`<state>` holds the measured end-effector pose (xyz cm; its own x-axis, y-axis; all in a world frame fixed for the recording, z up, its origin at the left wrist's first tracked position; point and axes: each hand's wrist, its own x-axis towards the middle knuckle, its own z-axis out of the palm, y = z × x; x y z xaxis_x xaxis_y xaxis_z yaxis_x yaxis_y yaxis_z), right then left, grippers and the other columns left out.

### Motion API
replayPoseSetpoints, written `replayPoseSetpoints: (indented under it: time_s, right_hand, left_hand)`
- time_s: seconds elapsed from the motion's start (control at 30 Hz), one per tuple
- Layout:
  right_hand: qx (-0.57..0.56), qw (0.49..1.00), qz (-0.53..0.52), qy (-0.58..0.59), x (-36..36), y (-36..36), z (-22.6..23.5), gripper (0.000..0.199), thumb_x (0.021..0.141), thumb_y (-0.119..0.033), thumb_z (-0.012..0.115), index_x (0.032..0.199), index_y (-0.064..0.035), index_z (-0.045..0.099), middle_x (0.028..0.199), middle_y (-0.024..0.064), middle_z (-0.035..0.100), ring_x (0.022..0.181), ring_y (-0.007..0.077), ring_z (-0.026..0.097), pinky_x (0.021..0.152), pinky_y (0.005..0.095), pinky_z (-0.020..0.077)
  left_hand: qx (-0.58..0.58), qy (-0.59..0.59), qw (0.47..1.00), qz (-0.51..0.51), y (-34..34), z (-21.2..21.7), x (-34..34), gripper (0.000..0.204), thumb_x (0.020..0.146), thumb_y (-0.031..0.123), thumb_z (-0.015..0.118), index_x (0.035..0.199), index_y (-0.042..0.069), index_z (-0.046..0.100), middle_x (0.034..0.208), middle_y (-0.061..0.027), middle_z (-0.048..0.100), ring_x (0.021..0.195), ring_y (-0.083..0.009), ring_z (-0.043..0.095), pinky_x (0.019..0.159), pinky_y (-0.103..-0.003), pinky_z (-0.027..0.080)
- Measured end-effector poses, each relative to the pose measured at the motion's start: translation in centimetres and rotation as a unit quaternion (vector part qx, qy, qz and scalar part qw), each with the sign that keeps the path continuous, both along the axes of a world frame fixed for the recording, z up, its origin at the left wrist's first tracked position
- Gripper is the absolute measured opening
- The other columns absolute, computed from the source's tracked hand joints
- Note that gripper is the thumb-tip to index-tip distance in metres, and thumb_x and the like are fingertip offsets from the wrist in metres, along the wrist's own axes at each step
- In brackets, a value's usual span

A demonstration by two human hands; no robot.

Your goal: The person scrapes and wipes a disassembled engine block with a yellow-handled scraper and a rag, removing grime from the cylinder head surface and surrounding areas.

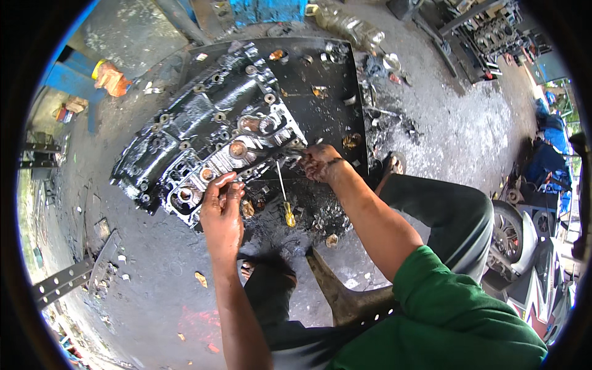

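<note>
Two bare, oil-blackened hands work at one end of a greasy engine cylinder head [209,139], which lies flat on a dark metal sheet [320,68] on the workshop's concrete floor, low enough for the seated person to lean over it. The left hand [222,213] rests on the near corner of the cylinder head, fingers [223,184] bent over its edge and pressing down, apparently to steady the casting; it grips nothing loose, and whether the fingers close fully cannot be told. The right hand [320,161], just off the cylinder head's near right end, is clenched around a slim dark tool [274,150] whose tip reaches in toward the round ports on the casting's face. Its exact kind is too small to tell.

A yellow-handled screwdriver [285,197] lies just in front of the cylinder head, between the two hands, within easy reach. Small nuts and fittings [319,91] sit scattered on the sheet beyond the cylinder head, seemingly laid aside there. A clear plastic bottle [348,24] lies past the sheet's far edge, well apart from the cylinder head. The person wears a green shirt [456,314] and dark trousers, knees spread on either side of the work.
</note>
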<state>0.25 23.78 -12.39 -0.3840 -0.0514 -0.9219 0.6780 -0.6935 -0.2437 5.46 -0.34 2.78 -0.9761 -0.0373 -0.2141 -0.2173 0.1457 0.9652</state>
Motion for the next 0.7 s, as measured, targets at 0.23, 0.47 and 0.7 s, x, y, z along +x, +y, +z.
replayPoseSetpoints:
  time_s: [0.23,0.47,0.7]
  right_hand:
    - [0.557,0.332,0.757,0.077,-0.4,-4.1,0.4,0.015,0.087,-0.025,0.059,0.083,-0.0202,0.073,0.092,-0.0015,0.07,0.085,0.0153,0.066,0.065,0.0319,0.0531]
    - [0.482,0.838,0.252,0.046,1.1,-5.3,-2.0,0.019,0.093,-0.023,0.057,0.099,-0.0119,0.072,0.087,0.0035,0.071,0.075,0.0155,0.063,0.064,0.0327,0.0525]
    - [0.501,0.856,-0.096,-0.085,0.5,-13.1,-7.7,0.039,0.097,-0.035,0.051,0.106,-0.0014,0.067,0.092,0.0215,0.07,0.085,0.0343,0.068,0.074,0.046,0.0508]
  left_hand:
    - [0.004,0.055,0.998,0.026,-2.4,1.5,1.6,0.02,0.096,0.009,0.059,0.113,-0.002,0.061,0.097,-0.0078,0.067,0.087,-0.0125,0.065,0.078,-0.025,0.05]
    - [0.025,0.04,0.998,0.048,-3.6,3.2,3.3,0.021,0.095,0.009,0.061,0.113,-0.001,0.061,0.098,-0.0071,0.066,0.082,-0.0092,0.062,0.075,-0.023,0.049]
    - [-0.023,0.097,0.994,0.039,-5.0,2.7,4.7,0.019,0.096,0.01,0.059,0.111,-0.001,0.061,0.091,-0.0086,0.068,0.084,-0.0105,0.064,0.072,-0.025,0.049]
